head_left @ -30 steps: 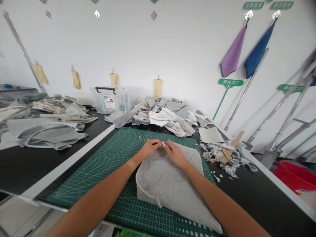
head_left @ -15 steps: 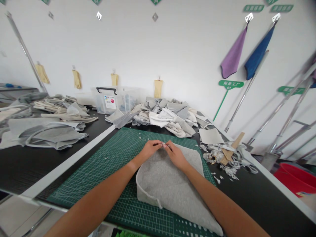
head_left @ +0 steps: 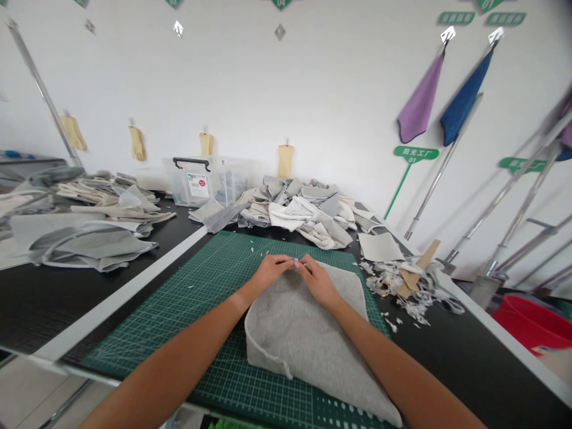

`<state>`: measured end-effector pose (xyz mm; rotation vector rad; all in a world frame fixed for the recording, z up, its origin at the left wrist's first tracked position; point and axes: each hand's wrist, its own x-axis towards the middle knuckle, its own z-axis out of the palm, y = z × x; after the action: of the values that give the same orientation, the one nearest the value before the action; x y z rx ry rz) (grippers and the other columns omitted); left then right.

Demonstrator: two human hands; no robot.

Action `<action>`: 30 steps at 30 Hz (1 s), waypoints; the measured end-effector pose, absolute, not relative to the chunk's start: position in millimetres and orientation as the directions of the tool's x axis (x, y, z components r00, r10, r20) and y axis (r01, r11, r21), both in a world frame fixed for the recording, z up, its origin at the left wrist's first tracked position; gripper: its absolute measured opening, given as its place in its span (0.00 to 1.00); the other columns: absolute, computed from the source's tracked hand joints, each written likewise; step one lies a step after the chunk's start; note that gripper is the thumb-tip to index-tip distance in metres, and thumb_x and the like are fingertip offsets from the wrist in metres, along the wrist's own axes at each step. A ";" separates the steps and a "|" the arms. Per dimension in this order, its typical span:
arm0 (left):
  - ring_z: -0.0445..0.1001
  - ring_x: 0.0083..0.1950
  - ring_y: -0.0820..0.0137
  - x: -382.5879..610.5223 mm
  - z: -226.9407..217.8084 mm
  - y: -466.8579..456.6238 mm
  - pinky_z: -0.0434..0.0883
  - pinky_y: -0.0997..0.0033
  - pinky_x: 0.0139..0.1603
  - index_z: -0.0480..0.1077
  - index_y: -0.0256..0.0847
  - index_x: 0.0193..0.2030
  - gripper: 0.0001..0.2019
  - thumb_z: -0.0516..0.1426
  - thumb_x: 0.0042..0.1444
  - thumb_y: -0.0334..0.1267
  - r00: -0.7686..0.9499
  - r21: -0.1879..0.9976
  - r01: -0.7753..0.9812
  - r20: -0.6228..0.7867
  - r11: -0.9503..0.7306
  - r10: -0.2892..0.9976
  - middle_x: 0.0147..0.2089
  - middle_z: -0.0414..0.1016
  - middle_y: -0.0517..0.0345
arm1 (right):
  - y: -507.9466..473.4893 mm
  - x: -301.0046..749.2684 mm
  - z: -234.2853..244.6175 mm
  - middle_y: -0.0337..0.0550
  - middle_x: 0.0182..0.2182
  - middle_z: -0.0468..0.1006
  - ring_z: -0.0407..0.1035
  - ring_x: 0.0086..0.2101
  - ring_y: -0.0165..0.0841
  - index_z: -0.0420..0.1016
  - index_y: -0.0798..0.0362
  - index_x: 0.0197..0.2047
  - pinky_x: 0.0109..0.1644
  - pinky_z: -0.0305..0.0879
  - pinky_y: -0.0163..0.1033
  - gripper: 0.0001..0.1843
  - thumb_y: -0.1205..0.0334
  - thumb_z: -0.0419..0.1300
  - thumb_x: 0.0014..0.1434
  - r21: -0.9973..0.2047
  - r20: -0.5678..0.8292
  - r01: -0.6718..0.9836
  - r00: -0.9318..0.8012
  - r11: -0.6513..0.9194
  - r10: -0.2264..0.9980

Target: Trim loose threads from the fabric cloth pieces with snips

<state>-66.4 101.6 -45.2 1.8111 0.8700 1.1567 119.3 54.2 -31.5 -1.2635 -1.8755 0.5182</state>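
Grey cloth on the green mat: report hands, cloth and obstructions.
Left hand and right hand pinching grey cloth at far edge, fingertips close together. Cloth lying on green mat. Fabric pile beyond, pale scraps to the right; both apart from cloth.

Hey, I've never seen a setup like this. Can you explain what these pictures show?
There's no machine here, just a person's bare hands, seen from a camera worn on the head that looks forward and down. The left hand and right hand meet, pinching the far edge of a grey cloth; the detail there is too small to make out. The cloth lies on a green gridded mat on a black table. Beyond is a fabric heap; pale scraps lie to the right.
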 end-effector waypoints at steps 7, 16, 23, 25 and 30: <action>0.79 0.50 0.60 -66.1 -48.1 105.2 0.71 0.65 0.54 0.81 0.37 0.46 0.16 0.59 0.58 0.45 0.308 0.897 0.099 0.384 -0.431 0.870 0.47 0.83 0.51 | 52.5 117.5 -29.9 0.33 0.25 0.67 0.63 0.27 0.32 0.67 0.48 0.38 0.32 0.54 0.35 0.20 0.41 0.49 0.68 -0.712 0.393 0.570 -0.160 0.410 0.905; 0.79 0.51 0.58 -66.8 -53.1 107.2 0.71 0.63 0.55 0.82 0.37 0.46 0.16 0.61 0.58 0.45 0.314 0.909 0.093 0.361 -0.407 0.878 0.48 0.83 0.50 | 52.8 119.4 -32.3 0.33 0.25 0.68 0.64 0.27 0.32 0.66 0.47 0.39 0.32 0.54 0.35 0.18 0.43 0.48 0.70 -0.673 0.399 0.605 -0.188 0.426 0.898; 0.79 0.50 0.59 -67.1 -49.5 105.1 0.71 0.64 0.54 0.82 0.37 0.45 0.16 0.60 0.58 0.46 0.326 0.906 0.098 0.361 -0.411 0.874 0.47 0.83 0.50 | 53.5 119.2 -34.8 0.34 0.26 0.70 0.66 0.28 0.33 0.66 0.47 0.41 0.33 0.54 0.36 0.17 0.43 0.48 0.70 -0.660 0.411 0.617 -0.181 0.429 0.893; 0.79 0.50 0.59 -66.7 -50.3 105.4 0.71 0.65 0.54 0.82 0.38 0.45 0.16 0.61 0.58 0.46 0.320 0.906 0.099 0.363 -0.412 0.875 0.47 0.83 0.50 | 53.8 119.3 -35.6 0.34 0.27 0.71 0.67 0.28 0.33 0.67 0.47 0.41 0.33 0.54 0.36 0.17 0.43 0.48 0.70 -0.662 0.408 0.620 -0.171 0.420 0.897; 0.79 0.50 0.60 -66.0 -49.7 104.7 0.71 0.65 0.54 0.82 0.38 0.46 0.16 0.60 0.58 0.46 0.319 0.906 0.113 0.357 -0.409 0.878 0.47 0.83 0.51 | 55.0 119.5 -36.9 0.34 0.26 0.71 0.66 0.28 0.32 0.67 0.48 0.40 0.33 0.55 0.36 0.18 0.43 0.49 0.69 -0.671 0.402 0.621 -0.154 0.405 0.903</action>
<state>-66.0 104.7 -49.7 1.7597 0.8906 1.1659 119.5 55.0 -36.9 -1.3068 -1.8716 0.4509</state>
